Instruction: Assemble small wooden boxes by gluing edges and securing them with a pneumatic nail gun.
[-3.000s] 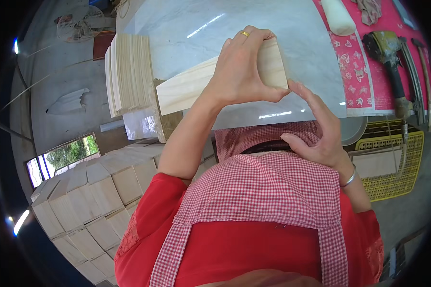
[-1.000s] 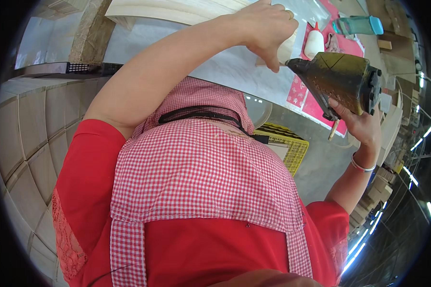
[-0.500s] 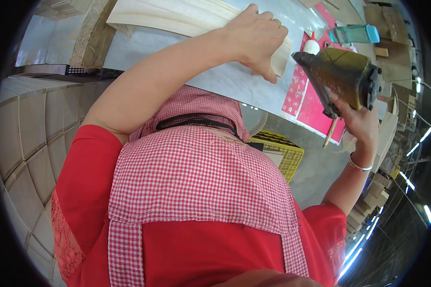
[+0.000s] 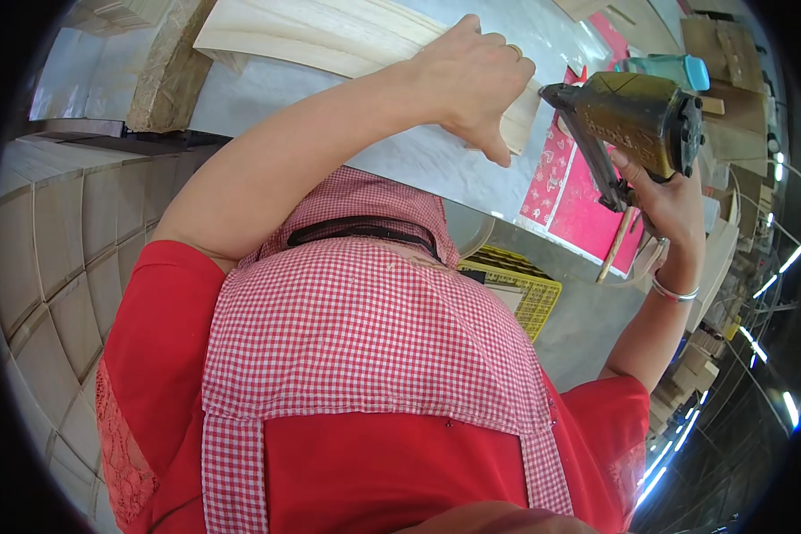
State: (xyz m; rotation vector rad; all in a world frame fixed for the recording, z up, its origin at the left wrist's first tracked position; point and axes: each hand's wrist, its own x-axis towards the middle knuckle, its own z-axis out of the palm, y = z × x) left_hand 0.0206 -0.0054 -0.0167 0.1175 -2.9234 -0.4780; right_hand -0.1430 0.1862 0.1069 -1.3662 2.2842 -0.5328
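Observation:
A pale wooden workpiece (image 4: 320, 37) made of boards lies across the table. My left hand (image 4: 473, 87) is wrapped over its right end, thumb pressed down on the near side. In my right hand (image 4: 672, 209) is a pneumatic nail gun (image 4: 639, 120) with a dark yellow-brown body, held by its grip. The tool's narrow nose points left and sits right at the end of the workpiece; whether it touches the wood cannot be told. The fingers around the grip are partly hidden by the tool.
A pink patterned sheet (image 4: 587, 209) covers the right part of the grey table (image 4: 418, 169). Behind the nail gun are a teal bottle (image 4: 676, 67) and a mostly hidden red-tipped bottle. A yellow crate (image 4: 534, 298) stands below the table edge; stacked wooden panels (image 4: 62, 240) rise at left.
My right hand has brought the nail gun slightly left, its nose now closer to the workpiece's end. The tool now covers more of both bottles. My left hand keeps nearly the same place.

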